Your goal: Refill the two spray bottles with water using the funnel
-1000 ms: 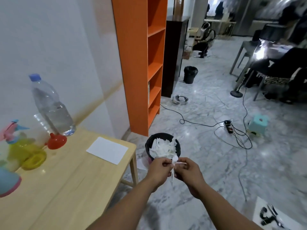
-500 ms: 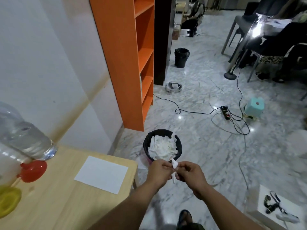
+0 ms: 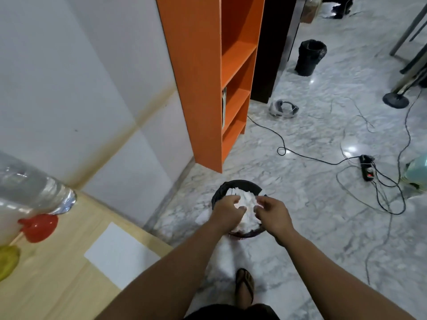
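On the wooden table (image 3: 69, 285) at the left stands a clear water bottle (image 3: 30, 188), cut off by the frame edge. A red funnel (image 3: 39, 227) lies beside its base. A yellow object (image 3: 8, 262) shows only partly at the left edge. My left hand (image 3: 227, 213) and my right hand (image 3: 272, 215) hover apart, close above a black bin (image 3: 238, 184) heaped with white tissue. Both hands have loosely curled fingers, with nothing plainly held between them. No whole spray bottle is in view.
A white sheet of paper (image 3: 120, 255) lies near the table's right edge. An orange shelf (image 3: 208, 77) stands behind the bin against the wall. Cables and a power strip (image 3: 367, 167) trail over the marble floor, and a second black bin (image 3: 309, 57) stands farther back.
The view has tipped down and closer to the bin. My hands, which pinched a scrap of white tissue together, have lowered over the bin and parted; the scrap is no longer between them.
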